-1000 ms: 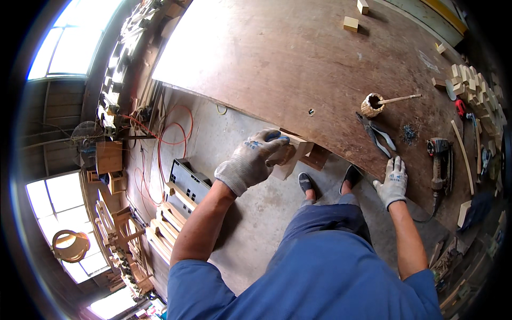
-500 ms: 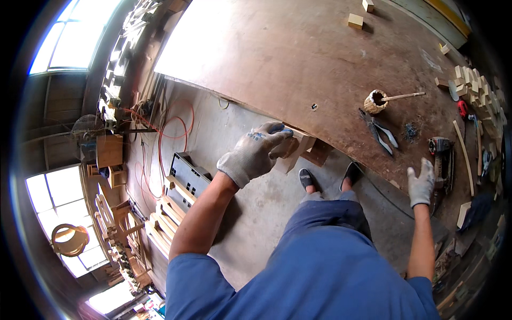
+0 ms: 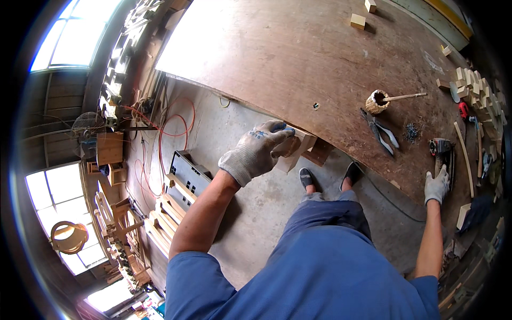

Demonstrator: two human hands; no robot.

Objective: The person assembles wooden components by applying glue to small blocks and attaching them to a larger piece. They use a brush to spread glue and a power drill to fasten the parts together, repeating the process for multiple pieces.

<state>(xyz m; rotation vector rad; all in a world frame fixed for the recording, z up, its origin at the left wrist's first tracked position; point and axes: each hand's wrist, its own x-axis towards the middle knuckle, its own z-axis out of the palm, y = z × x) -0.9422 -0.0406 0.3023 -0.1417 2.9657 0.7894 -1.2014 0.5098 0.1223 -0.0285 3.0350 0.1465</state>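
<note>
My left hand [image 3: 258, 148], in a grey-white work glove, is closed around a pale wooden piece [image 3: 296, 152] at the table's front edge. The fingers and part of the wood hide how that piece is shaped. A darker wooden piece [image 3: 319, 152] shows just beside it, under the edge. At the right, my gloved right hand [image 3: 437, 186] is at the handle of a nail gun [image 3: 441, 146] lying on the table. Its thumb and fingers sit around the handle, which the glove partly covers.
On the brown table [image 3: 266, 69] lie pincers [image 3: 380, 132], a small pile of nails [image 3: 410, 132] and a round pot [image 3: 377, 101] with a stick. Stacked wooden blocks [image 3: 474, 90] and a curved strip [image 3: 464, 159] are far right. A hose [image 3: 392, 201] hangs below the edge.
My right hand has moved right, from beside the nail gun onto its handle, its spread fingers drawing in. My left hand keeps its place on the wooden piece.
</note>
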